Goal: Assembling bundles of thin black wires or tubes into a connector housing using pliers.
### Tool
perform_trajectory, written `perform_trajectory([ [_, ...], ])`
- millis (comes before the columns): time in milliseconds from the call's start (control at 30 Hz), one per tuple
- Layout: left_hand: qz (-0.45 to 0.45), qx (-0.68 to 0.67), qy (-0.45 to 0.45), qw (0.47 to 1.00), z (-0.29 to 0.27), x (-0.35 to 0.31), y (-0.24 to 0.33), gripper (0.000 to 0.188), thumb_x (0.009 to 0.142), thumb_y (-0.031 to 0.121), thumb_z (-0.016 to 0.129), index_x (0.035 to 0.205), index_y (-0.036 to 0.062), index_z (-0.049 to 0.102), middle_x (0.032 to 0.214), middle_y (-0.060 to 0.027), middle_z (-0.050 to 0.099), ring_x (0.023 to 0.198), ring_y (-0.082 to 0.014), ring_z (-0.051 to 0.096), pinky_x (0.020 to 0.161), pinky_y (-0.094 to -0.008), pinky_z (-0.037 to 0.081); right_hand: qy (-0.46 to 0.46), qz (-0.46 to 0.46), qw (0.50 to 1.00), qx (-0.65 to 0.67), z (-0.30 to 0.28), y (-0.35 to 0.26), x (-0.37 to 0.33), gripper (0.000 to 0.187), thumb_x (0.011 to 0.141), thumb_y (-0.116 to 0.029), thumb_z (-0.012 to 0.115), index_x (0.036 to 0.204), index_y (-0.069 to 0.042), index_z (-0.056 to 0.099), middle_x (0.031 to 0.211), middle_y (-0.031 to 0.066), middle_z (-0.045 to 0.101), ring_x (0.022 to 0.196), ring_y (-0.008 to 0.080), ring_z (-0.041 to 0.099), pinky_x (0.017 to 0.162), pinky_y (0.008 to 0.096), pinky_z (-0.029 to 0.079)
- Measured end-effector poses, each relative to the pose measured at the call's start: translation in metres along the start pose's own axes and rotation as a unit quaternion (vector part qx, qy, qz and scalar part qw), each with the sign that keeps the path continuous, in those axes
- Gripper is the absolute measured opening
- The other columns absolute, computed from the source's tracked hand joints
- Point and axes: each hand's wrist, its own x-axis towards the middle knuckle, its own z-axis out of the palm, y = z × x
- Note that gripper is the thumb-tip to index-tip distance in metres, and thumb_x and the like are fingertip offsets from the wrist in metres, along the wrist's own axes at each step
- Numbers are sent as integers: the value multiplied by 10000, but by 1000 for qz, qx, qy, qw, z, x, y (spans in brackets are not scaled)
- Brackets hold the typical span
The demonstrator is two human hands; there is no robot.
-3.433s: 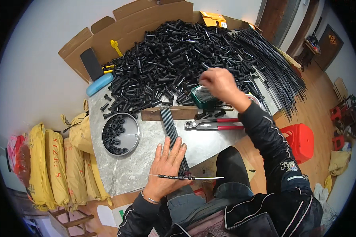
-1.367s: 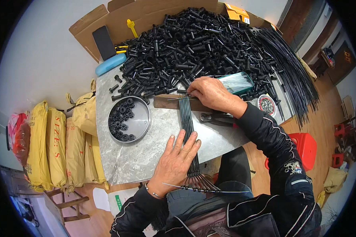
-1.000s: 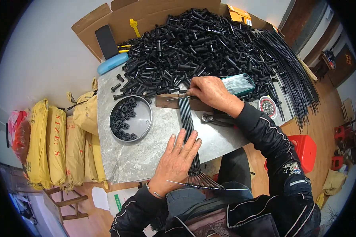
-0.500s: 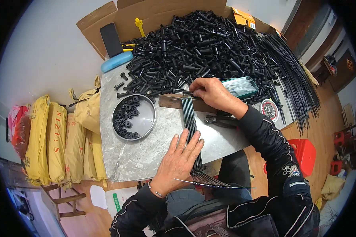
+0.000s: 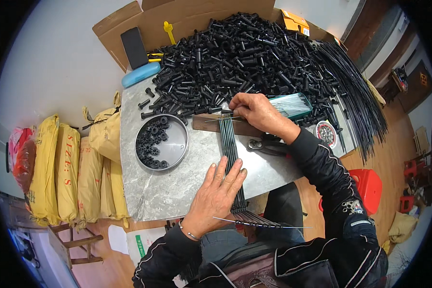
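Note:
A flat row of thin black rods (image 5: pixel 230 144) runs from a dark wooden strip (image 5: pixel 204 122) toward my lap. My left hand (image 5: pixel 216 191) lies flat on the row with fingers stretched, pressing on nothing else. At the far ends, my right hand (image 5: pixel 260 113) is closed in a pinch over the wooden strip. What its fingertips hold is hidden, though thin wires cross the rod ends beside them. At the near ends, which fan out past the table edge, a thin metal wire (image 5: pixel 293 227) crosses the rods with small black pieces along it.
A large heap of black plastic tubes (image 5: pixel 240 53) covers the back of the table. Left stands a round metal tray (image 5: pixel 177 149) with black rings. Pliers (image 5: pixel 264 145), a teal box of wires (image 5: pixel 308 103), a small bowl (image 5: pixel 325 134) and long black rods (image 5: pixel 353 86) are right.
Both hands keep almost the same places, with only a very slight shift of the right fingertips. The whole view has drifted a little; nothing has visibly been let go or taken.

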Motion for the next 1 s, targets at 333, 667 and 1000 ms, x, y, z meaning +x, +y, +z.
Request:
perform_trajectory([
  [333, -16, -29, -13, 999, -7, 3, 6, 997, 573, 362, 810, 1396, 2, 377, 1509, -171, 281, 1385, -417, 249, 1128, -511, 239, 13, -17, 1000, 3, 0, 7, 1, 160, 850, -13, 611, 1008, 7, 625, 847, 100, 704, 793, 168, 682, 714, 294, 522],
  [667, -19, -43, -10, 999, -8, 3, 7, 956, 599, 315, 796, 1400, 4, 376, 1508, -174, 282, 1383, -420, 248, 1127, -517, 238, 30, -64, 990, -124, -7, -1, -8, 101, 817, -75, 638, 891, -8, 653, 792, 122, 660, 769, 288, 645, 693, 374, 502],
  [1000, -19, -54, -6, 998, -8, 4, 7, 887, 647, 272, 756, 1402, 5, 375, 1506, -178, 288, 1385, -423, 246, 1125, -521, 239, 43, -147, 969, -194, -10, 2, -5, 50, 777, -60, 626, 805, -26, 649, 768, 105, 613, 758, 307, 598, 675, 416, 475],
])
